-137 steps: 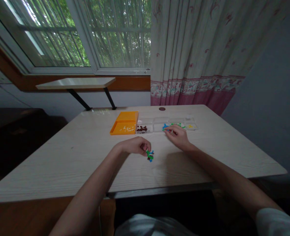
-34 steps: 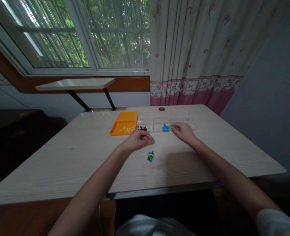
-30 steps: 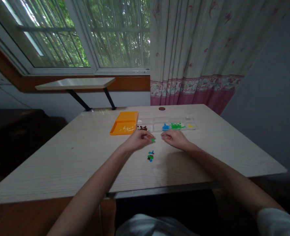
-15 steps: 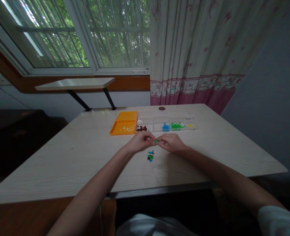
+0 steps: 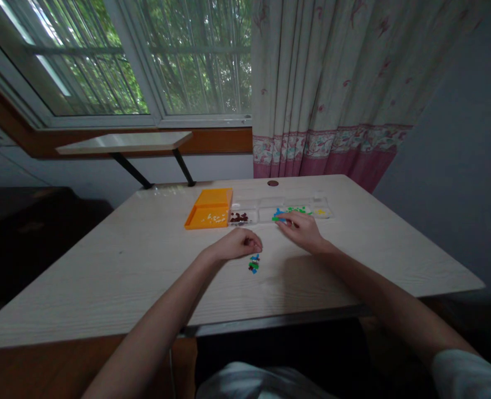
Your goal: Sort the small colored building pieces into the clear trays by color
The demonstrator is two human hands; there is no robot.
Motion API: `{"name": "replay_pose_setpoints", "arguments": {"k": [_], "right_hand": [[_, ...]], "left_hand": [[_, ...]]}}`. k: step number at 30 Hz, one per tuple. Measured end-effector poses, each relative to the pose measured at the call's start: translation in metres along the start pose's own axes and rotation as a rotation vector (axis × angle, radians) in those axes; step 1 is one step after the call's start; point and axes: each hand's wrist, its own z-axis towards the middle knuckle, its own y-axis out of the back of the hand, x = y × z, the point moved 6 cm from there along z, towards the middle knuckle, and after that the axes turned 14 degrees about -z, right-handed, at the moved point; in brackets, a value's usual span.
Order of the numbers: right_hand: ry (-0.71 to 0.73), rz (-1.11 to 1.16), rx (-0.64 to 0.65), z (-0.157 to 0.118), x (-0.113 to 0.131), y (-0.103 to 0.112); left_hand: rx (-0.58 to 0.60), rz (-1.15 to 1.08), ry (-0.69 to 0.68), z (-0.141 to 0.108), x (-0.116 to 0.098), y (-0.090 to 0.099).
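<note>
My right hand point(image 5: 301, 228) is closed on a small green piece point(image 5: 275, 219), held at its fingertips by the blue pieces point(image 5: 279, 212) in a clear tray point(image 5: 266, 216). Curled with fingertips together, my left hand point(image 5: 241, 244) hovers over the table; whatever it pinches is too small to make out. Just below it lies a small cluster of blue, green and brown pieces point(image 5: 254, 264). Green pieces point(image 5: 297, 210), partly hidden by my right hand, and yellow pieces point(image 5: 320, 212) sit further right in the tray. Brown pieces point(image 5: 239, 217) lie in its left part.
An open orange case point(image 5: 214, 197) with white pieces point(image 5: 216, 218) stands left of the clear tray. The wooden table point(image 5: 146, 282) stretches to both sides. A raised shelf point(image 5: 124, 142) on black brackets is at the back left, by the window.
My hands have parted. My right hand moved up and right to the tray with a green piece at its fingertips. My left hand stayed near the cluster, slightly lower.
</note>
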Motion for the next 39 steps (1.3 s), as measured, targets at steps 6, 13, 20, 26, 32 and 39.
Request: {"name": "replay_pose_setpoints", "arguments": {"k": [6,13,20,26,32,39], "right_hand": [[0.015,0.011,-0.033,0.0,0.001,0.002],[0.006,0.007,-0.045,0.002,0.001,0.005],[-0.091,-0.031,0.042,0.004,-0.02,0.002],[-0.234,-0.163,0.089,0.005,-0.063,0.001],[-0.381,-0.31,0.278,-0.005,-0.095,-0.014],[-0.274,-0.195,0.302,-0.002,-0.065,-0.016]], "left_hand": [[0.009,0.076,0.009,0.001,0.0,-0.002],[0.003,0.08,0.007,0.002,0.003,0.0],[-0.074,0.193,-0.046,0.001,0.0,0.008],[-0.037,0.256,-0.087,-0.002,-0.004,0.012],[-0.032,0.293,-0.07,-0.003,-0.001,0.014],[-0.007,0.286,-0.102,-0.002,0.0,0.012]]}}
